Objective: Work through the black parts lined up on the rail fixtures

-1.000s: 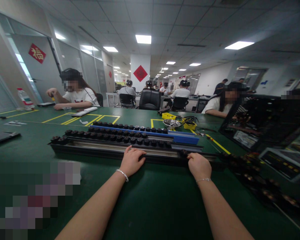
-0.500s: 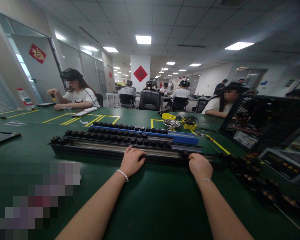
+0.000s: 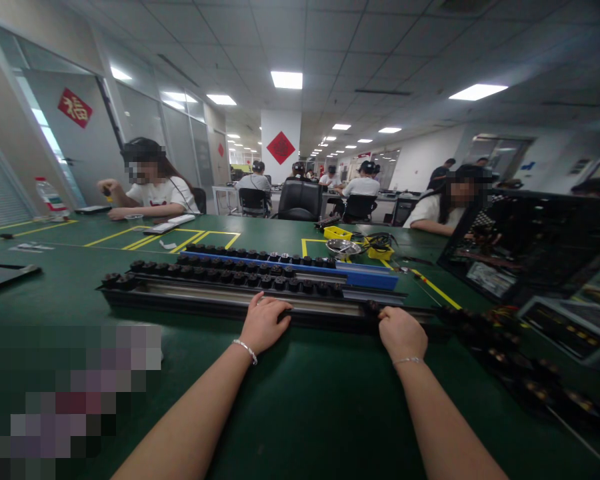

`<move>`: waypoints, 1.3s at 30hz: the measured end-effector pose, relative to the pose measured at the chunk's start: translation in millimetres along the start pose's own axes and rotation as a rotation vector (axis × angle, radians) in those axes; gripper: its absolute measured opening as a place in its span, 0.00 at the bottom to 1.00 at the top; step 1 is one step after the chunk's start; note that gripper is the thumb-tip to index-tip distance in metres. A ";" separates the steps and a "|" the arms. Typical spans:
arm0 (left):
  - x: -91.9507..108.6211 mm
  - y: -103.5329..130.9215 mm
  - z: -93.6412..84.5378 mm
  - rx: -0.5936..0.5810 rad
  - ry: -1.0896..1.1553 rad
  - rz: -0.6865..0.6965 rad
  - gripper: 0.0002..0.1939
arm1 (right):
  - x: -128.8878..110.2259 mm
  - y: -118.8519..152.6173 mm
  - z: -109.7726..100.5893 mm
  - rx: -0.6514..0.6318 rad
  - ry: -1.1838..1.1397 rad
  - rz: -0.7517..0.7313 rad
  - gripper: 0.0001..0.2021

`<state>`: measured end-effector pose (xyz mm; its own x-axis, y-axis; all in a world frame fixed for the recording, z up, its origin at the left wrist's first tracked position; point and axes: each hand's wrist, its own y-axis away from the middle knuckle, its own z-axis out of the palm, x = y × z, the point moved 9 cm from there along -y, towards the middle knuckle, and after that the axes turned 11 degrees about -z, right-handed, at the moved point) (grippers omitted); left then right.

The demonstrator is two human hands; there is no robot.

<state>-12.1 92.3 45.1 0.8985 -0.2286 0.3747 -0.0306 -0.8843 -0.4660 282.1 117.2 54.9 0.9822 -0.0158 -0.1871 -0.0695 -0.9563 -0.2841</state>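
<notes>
1. Resting on the near edge of a long, narrow black tray w/ a pale metal-looking strip inside [image 3: 190, 312], the bare L hand [image 3: 266, 323] had its fingers loosely spread; nothing seen in its grasp.
2. Bare R hand [image 3: 403, 335] sat nr the tray's R part, fingers curled in, tips right at a small, dark, lumpy black piece [image 3: 371, 309]; can't tell if it was actually gripped.
3. Tray lay lengthwise L to R on the matte green tabletop [image 3: 305, 413], both hands at its near side. Two black round-topped parts [image 3: 119, 280] stood at its L end.
4. Just behind it: rows of similar black round-topped parts [image 3: 213, 273], then a long bright-blue rail [image 3: 373, 275] w/ another such row along it.
5. Silver-coloured bracelet [image 3: 245, 350] on L wrist, thin silver-coloured one [image 3: 408, 360] on R.
6. To the R: loose cluster of dark parts w/ coppery bits [image 3: 535, 387], blurry; grey-black metal box w/ yellow marks [image 3: 570, 330]; open black perforated case [image 3: 480, 243].
7. Farther back: shiny round metal bowl [image 3: 343, 248] btwn two small yellow plastic bins [image 3: 337, 232] [image 3: 380, 254], black cables [image 3: 381, 240] by the nearer bin.
8. Co-worker in white tee [image 3: 160, 197] sat across at far L, one hand raised.
</notes>
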 end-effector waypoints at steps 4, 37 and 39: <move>0.0 -0.1 0.2 0.001 -0.003 -0.001 0.09 | 1.1 -0.1 0.2 0.002 -0.008 0.005 0.18; -0.3 -0.3 0.1 -0.013 -0.002 -0.010 0.10 | 6.5 0.5 -1.5 -0.010 0.001 0.046 0.19; -0.5 -0.4 0.0 -0.014 -0.003 -0.012 0.10 | 6.6 0.7 -2.0 -0.003 0.001 0.045 0.18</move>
<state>-12.5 92.7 45.1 0.9000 -0.2169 0.3780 -0.0259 -0.8924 -0.4504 288.9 115.8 55.3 0.9784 -0.0589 -0.1982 -0.1127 -0.9556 -0.2723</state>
